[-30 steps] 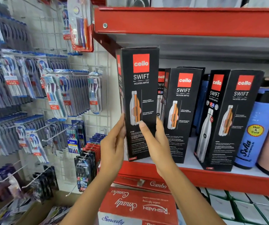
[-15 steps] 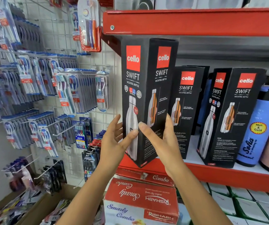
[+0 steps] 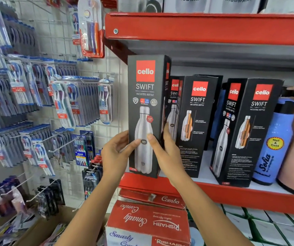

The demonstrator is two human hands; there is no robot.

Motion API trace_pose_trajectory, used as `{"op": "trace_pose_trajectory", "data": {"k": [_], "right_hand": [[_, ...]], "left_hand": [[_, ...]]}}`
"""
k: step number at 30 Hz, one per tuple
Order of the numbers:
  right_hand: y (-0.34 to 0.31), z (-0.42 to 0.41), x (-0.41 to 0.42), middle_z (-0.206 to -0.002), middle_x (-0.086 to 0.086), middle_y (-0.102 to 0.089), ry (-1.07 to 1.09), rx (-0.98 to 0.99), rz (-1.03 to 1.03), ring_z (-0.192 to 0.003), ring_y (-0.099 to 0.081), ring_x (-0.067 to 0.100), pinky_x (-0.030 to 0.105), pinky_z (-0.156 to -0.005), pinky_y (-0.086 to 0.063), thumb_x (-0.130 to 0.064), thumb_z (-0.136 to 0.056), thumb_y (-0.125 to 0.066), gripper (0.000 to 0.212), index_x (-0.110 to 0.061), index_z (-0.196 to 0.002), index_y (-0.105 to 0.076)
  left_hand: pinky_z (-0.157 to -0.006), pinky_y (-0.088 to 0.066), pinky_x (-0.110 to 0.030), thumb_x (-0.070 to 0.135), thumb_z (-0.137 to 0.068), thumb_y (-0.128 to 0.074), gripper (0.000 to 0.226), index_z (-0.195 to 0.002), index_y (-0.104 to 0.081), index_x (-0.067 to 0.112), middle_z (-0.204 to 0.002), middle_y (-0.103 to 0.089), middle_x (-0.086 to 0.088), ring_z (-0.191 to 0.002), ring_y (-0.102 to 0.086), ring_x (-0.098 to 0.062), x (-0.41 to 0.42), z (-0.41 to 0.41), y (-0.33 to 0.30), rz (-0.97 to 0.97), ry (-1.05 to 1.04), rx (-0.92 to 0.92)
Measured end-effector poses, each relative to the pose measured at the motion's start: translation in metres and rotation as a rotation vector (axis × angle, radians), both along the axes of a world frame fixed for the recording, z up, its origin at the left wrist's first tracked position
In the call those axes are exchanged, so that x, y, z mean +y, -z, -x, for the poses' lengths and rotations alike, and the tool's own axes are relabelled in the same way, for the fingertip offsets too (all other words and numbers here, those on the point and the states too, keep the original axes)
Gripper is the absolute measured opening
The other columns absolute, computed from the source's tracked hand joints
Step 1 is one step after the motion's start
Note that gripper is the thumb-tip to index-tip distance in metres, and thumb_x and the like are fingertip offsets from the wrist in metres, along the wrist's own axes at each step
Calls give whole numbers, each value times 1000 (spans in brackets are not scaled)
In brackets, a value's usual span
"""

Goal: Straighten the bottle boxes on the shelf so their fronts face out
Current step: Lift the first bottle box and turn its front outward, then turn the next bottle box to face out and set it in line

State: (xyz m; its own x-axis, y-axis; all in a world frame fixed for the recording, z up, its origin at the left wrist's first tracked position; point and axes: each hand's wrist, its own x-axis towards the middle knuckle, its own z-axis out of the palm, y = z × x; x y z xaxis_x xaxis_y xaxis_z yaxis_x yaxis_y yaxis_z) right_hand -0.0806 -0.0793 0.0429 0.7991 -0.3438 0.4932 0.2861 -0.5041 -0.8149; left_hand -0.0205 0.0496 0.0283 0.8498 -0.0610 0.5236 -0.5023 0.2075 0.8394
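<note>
Head view gives me both hands on one bottle box (image 3: 145,96) at the left end of the red shelf (image 3: 231,196). My left hand (image 3: 114,157) grips the box's left edge, thumb laid across the front panel, fingers wrapped behind. My right hand (image 3: 167,153) grips the right edge, thumb on the front, fingers along the side panel. Both hands are closed on the box, pinching it between thumbs and fingers.

Box appearance: tall, black, rectangular. The front panel faces me and carries a red "cello" square at the top, then "SWIFT" and "VACUSTEEL BOTTLE" in white, a row of small badges, and a picture of a silver steel bottle. A "750" mark sits at the lower left corner. The box stands upright, its base at the shelf's front lip; I cannot tell whether it rests there or is lifted clear.

To its right stand three more black boxes: one just behind (image 3: 173,107), a second (image 3: 196,125), and a third (image 3: 245,132) turned corner-out, showing two panels. A blue flask (image 3: 274,150) stands beside the third. Toothbrush packs (image 3: 82,102) hang on the wire grid at left.
</note>
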Motion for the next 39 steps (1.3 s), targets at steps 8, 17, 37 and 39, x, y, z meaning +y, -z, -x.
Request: {"op": "trace_pose_trajectory", "data": {"k": [8,17,37,39], "right_hand": [[20,-34,-10,-156,2,-43,106,3,78,-143,-41,17,31,-118,-34,-33,-98,-55,64,-23,-154,-26],[38,-52,-9,-150,4,-51,202,-13,45,-138,-49,20,27,-111,-40,-29,-98,-56,61,-24,-153,-31],[42,37,-27,-119,-15,-62,342,-317,10,-109,-59,-8,11,-89,-49,-23,-99,-54,35,-17,-134,-55],[43,46,-37,-121,-8,-61,423,-362,5,-113,-58,-1,20,-95,-50,-24,-100,-53,32,-17,-131,-56]], "left_hand": [[-87,-56,-27,16,-72,-80,39,-110,-69,17,-104,-73,2,-99,-70,-14,-8,-40,17,-62,-12,67],[-89,-54,-28,17,-76,-78,35,-108,-66,22,-107,-71,1,-101,-68,-16,-13,-57,28,-116,-14,55],[-93,-42,-18,24,-90,-63,30,-118,-57,18,-114,-58,1,-109,-53,-5,-46,15,30,-126,-244,-301],[-92,-40,-11,23,-91,-61,29,-119,-56,21,-112,-57,8,-108,-52,3,-60,29,31,-116,-143,-291]]}}
